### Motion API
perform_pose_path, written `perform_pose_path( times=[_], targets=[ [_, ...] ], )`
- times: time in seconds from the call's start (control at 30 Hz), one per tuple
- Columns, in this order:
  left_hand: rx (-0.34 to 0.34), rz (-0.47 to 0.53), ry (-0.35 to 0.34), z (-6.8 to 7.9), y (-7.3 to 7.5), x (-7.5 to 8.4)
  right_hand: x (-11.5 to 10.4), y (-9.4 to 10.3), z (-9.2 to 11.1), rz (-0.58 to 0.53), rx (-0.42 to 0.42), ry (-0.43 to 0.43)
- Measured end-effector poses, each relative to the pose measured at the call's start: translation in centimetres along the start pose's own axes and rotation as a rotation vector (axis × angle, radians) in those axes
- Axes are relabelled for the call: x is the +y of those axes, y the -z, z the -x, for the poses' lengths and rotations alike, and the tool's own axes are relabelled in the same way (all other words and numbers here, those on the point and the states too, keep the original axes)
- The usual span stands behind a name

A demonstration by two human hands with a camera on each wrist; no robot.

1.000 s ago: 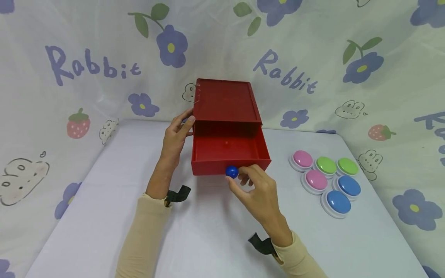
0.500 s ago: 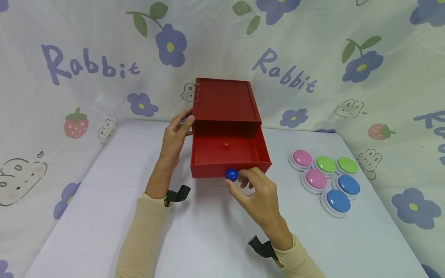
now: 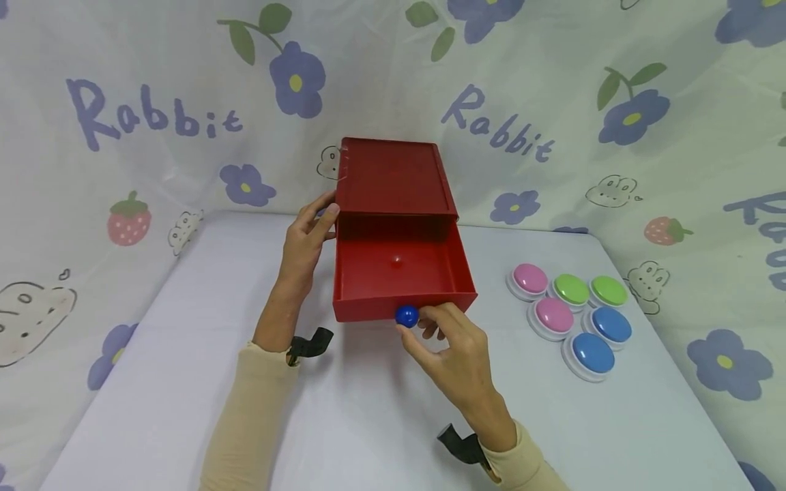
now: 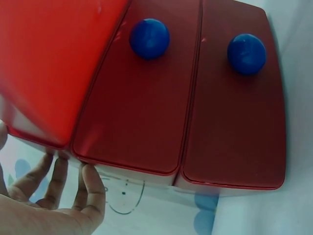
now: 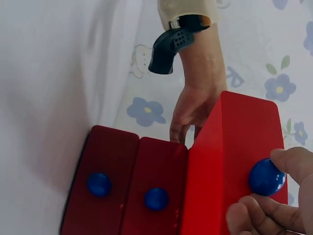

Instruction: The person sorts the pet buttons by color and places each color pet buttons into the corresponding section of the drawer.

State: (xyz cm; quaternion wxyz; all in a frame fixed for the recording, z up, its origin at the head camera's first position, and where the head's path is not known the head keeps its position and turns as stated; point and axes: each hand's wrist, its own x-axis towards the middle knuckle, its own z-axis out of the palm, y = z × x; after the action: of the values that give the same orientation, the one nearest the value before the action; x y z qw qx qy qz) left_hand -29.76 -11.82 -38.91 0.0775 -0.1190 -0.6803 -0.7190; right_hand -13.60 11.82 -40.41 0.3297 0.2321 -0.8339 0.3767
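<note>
A red drawer cabinet (image 3: 396, 177) stands on the table, its top drawer (image 3: 393, 279) pulled out toward me. The drawer's round blue knob (image 3: 407, 316) is pinched between the thumb and fingers of my right hand (image 3: 457, 358). Against the cabinet's left side, my left hand (image 3: 305, 249) rests with its fingers touching the wall near the top. Two lower drawers show in the left wrist view, a middle drawer (image 4: 132, 107) and a bottom drawer (image 4: 234, 122), both pushed in, each with a blue knob. Inside the pulled-out drawer only a small bright spot shows on the floor.
To the right of the cabinet lie several round push buttons with white bases, including a pink button (image 3: 555, 315), a green button (image 3: 609, 291) and a blue button (image 3: 593, 353). A patterned cloth (image 3: 381, 68) hangs behind the white table (image 3: 362, 409).
The top drawer has slid slightly farther out toward me, with my right hand moving back on its knob. My left hand stays against the cabinet's side.
</note>
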Motion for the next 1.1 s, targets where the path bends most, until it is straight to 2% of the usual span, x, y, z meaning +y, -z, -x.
perform_pose_path(
  times=[0.17, 0.3, 0.53, 0.7, 0.87, 1.1],
  targets=[
    [-0.026, 0.029, -0.001, -0.4, -0.6, -0.5, 0.2, 1.1, 1.1, 0.039, 0.01, -0.016],
    [-0.048, 0.029, 0.0, -0.6, -1.0, -0.6, 1.1, 2.5, 2.7, 0.105, -0.002, -0.073],
    [-0.004, 0.012, 0.008, -0.3, 0.0, -0.2, 5.6, 5.4, 5.0, 0.333, -0.049, -0.184],
    [-0.014, 0.012, 0.01, -0.3, 0.1, -0.2, 9.2, 8.5, 6.9, 0.484, -0.088, -0.35],
    [-0.017, 0.016, 0.003, -0.3, 0.0, -0.2, 11.5, 11.9, 8.2, 0.524, -0.104, -0.524],
    [-0.013, 0.014, 0.006, -0.2, 0.1, -0.2, 14.0, 15.8, 10.3, 0.588, -0.079, -0.697]
  ],
)
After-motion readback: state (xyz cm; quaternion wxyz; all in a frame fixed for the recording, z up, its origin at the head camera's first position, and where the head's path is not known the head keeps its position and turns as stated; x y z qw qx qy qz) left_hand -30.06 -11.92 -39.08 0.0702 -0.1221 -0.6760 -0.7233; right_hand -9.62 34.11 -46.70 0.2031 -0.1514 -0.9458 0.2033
